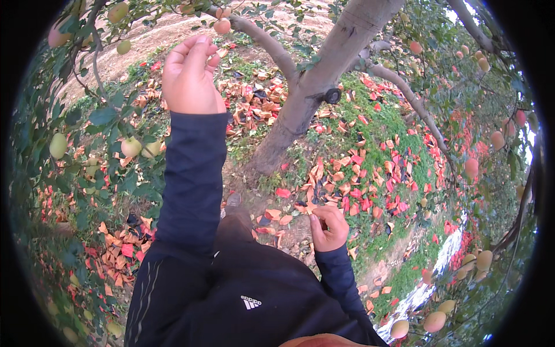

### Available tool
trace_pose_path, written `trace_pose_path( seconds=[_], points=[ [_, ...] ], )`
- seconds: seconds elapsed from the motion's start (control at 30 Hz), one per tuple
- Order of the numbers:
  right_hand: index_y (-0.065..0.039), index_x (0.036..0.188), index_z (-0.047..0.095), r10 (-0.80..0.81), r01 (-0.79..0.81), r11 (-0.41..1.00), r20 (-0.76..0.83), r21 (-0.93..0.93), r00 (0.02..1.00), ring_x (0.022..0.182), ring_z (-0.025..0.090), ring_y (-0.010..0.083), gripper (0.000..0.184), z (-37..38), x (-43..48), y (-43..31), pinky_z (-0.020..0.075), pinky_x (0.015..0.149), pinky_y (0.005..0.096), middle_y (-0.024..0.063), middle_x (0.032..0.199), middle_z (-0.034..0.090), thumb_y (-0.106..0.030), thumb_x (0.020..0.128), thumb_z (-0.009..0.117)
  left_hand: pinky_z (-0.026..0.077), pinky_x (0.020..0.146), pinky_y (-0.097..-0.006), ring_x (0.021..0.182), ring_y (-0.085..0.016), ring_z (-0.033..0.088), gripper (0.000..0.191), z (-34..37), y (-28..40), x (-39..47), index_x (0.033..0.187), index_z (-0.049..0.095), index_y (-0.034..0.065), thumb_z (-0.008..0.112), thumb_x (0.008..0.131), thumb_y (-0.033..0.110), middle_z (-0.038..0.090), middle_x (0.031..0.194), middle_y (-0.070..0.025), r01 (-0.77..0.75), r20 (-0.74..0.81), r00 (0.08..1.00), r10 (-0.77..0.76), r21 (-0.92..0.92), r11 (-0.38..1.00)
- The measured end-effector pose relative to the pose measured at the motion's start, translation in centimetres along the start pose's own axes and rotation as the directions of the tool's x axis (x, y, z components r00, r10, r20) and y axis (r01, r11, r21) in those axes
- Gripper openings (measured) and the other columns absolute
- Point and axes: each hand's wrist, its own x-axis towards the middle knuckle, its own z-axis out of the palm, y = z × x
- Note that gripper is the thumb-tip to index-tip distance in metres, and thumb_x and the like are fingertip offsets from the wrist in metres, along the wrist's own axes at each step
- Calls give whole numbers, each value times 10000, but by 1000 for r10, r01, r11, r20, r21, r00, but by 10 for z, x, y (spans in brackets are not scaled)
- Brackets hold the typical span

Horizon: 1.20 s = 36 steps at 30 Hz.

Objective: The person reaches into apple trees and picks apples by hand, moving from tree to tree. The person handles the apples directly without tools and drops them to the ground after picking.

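My left hand is raised at the upper left, fingers curled and thumb against them, with nothing visible in it. Just beyond its fingertips hangs a pinkish apple, apart from the hand in the picture. Lower down, in front of my body, my right hand has its thumb and forefinger drawn together. An orange paper piece shows by those fingertips; whether they pinch it or it lies on the ground behind, I cannot tell. Pale green apples hang among leaves left of my left forearm.
A forked apple tree trunk rises ahead, with one limb reaching toward my left hand and another branch arching right. Orange, red and black paper scraps litter the grass. More apples hang at the lower right, near a shiny ground sheet.
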Motion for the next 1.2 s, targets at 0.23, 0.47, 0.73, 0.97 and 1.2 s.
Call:
trace_pose_path(
  seconds=[0.23, 0.47, 0.73, 0.97, 1.2],
  points=[
    [12, 971, 712, 0, 1, 1000, 105, -7, 994, 579, 555, 112, 137, 16, 89, 14, 436, 513, 244, 104, 948, 685, 42, 847, 763, 521, 858, -322, 956, -176, 643, 164, 10, -63, 42, 1133, 626, 23, 629, 997, 113, 688, 1060, -95, 15, -76, 997, -19, -48, 999],
    [-20, 978, 709, -556, 553, 823, 16, -127, 831, 727, 656, 267, 249, 76, 326, -30, 520, 639, 360, 126, 880, 701, -30, 770, 844, 513, 875, -326, 982, -174, 637, 240, 4, -106, 117, 1204, 618, 11, 625, 1008, 149, 680, 1085, -94, 75, -142, 987, -78, -31, 997],
    [-2, 1033, 747, -873, 792, 483, -131, -374, 470, 745, 674, 224, 333, 172, 534, -119, 528, 690, 338, 79, 789, 691, -152, 767, 879, 505, 931, -360, 1057, -197, 615, 376, 17, -118, 208, 1334, 545, -26, 597, 1030, 189, 649, 1160, -118, 79, -63, 994, -84, -72, 994],
    [-25, 1085, 671, -870, 846, 482, -243, -228, 430, 843, 586, 344, 494, 212, 585, -140, 472, 721, 424, 140, 904, 591, -166, 665, 889, 474, 987, -393, 1133, -212, 589, 369, 20, -110, 254, 1331, 542, -18, 568, 1027, 191, 638, 1216, -127, -15, -20, 1000, 14, -47, 999],
    [-42, 884, 685, -890, 892, 420, -268, -165, 369, 728, 599, 326, 269, 215, 593, -139, 480, 696, 432, 101, 732, 595, -111, 673, 837, 461, 925, -311, 1059, -118, 590, 333, 25, -102, 265, 1291, 591, 6, 613, 995, 157, 654, 1183, -49, -103, -23, 995, 102, -67, 992]
  ],
)
